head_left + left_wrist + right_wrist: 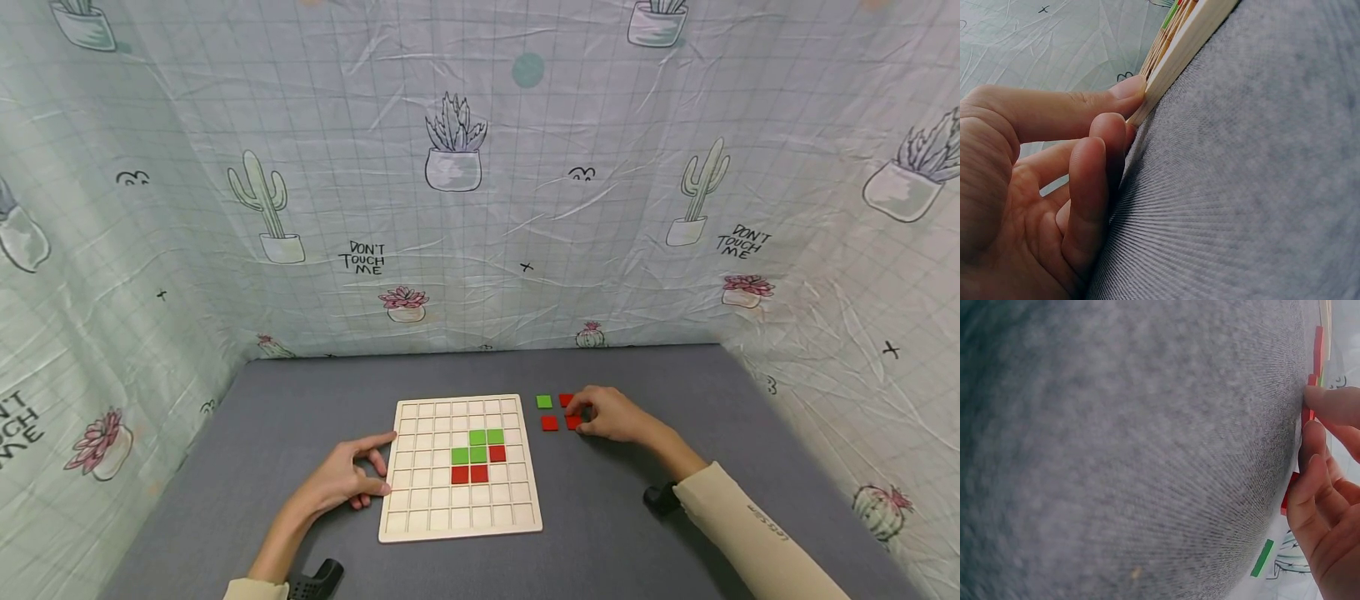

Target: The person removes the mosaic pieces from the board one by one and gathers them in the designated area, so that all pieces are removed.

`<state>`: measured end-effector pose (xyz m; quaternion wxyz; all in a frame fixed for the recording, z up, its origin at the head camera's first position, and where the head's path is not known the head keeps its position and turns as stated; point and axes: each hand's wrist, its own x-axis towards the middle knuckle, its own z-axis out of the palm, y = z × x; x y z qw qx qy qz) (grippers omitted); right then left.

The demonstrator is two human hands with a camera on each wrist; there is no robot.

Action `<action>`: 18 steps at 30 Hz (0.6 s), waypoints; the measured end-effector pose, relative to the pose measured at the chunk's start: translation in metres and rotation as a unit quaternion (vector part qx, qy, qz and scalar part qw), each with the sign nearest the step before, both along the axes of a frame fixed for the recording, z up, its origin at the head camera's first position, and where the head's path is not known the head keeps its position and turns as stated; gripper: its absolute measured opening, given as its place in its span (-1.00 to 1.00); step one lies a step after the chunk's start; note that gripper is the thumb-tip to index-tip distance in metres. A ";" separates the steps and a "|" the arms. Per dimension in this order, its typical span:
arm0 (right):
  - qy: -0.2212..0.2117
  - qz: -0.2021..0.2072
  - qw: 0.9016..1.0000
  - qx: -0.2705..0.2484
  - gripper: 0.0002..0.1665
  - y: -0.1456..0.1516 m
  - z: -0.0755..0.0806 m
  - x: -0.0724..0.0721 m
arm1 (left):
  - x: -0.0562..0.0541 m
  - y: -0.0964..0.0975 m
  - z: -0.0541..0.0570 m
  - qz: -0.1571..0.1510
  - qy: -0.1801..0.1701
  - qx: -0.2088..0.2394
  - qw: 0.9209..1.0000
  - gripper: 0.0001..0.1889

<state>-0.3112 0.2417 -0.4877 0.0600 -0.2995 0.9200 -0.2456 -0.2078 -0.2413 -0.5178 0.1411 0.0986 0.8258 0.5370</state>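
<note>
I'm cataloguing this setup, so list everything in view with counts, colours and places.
Table: one, grey, at the bottom of the scene
Backdrop: one, pale with plant prints, behind and beside the table
Grid board: one, pale wood, on the table
Placed green tiles: four, green, on the board
Placed red tiles: three, red, on the board
Loose green tiles: at least two, green, right of the board
Loose red tiles: at least three, red, same area, partly hidden
Wrist devices: two, black, at the wrists
Sleeves: two, beige, on the forearms
Left hand: one, bare, touching the board's left edge
Right hand: one, bare, at the loose red tiles
</note>
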 end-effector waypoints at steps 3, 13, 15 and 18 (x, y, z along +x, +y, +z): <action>-0.001 0.003 1.000 -0.002 -0.75 0.000 0.001 0.000 | 0.000 -0.001 0.001 -0.005 0.003 0.006 1.000 -0.06; 0.016 0.015 1.000 0.008 -0.68 -0.002 0.006 -0.002 | 0.000 0.000 0.000 -0.002 0.005 0.007 1.000 -0.07; 0.018 0.012 1.000 0.007 -0.67 -0.004 0.008 -0.002 | 0.000 0.001 -0.001 0.001 0.007 0.002 1.000 -0.07; 0.021 0.016 1.000 0.000 -0.67 -0.010 0.011 -0.002 | 0.000 0.001 -0.001 0.007 0.009 -0.003 1.000 -0.08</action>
